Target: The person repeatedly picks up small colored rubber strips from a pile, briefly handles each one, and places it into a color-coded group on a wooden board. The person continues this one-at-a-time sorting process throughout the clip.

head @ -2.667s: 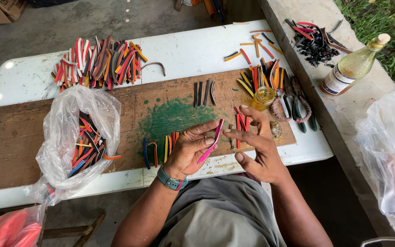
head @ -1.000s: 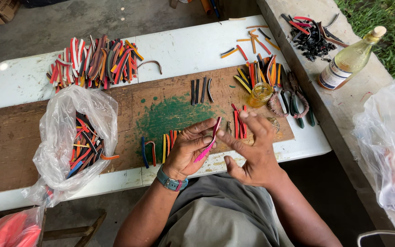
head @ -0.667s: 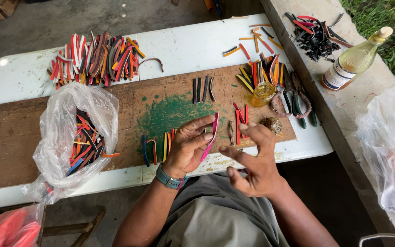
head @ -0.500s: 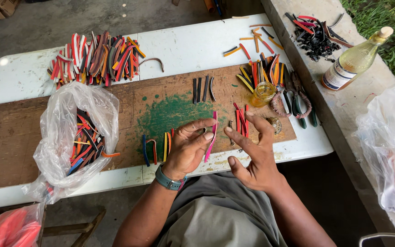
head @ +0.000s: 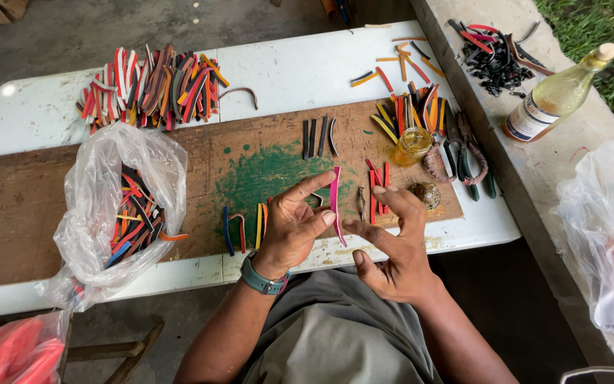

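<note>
Pink strip (head: 336,203): a narrow, flat, slightly curved strip, pinched in the left hand (head: 291,227) between thumb and fingers, held just above the brown work board (head: 23,213).
Long axis: runs away from the person's body, upper end toward the far side of the board, lower end toward the lap, bowing a little to the right.
Left hand: closed on the strip near its middle, index finger stretched out along it.
Right hand (head: 392,245): fingers spread, holding nothing; the index fingertip touches or nearly touches the strip's lower end.
Step in hand: as I judge it, the strip is being checked or smoothed between the two hands.
Next move calls for: a steady left-hand pinch and a light touch along the strip's edge.
Beyond the right hand: red strips (head: 378,186) lying on the board, a small yellow jar (head: 413,145) and pliers (head: 463,153) farther off.
Left of the left hand: blue and yellow strips (head: 243,227), then a clear plastic bag (head: 108,213) of coloured strips.
</note>
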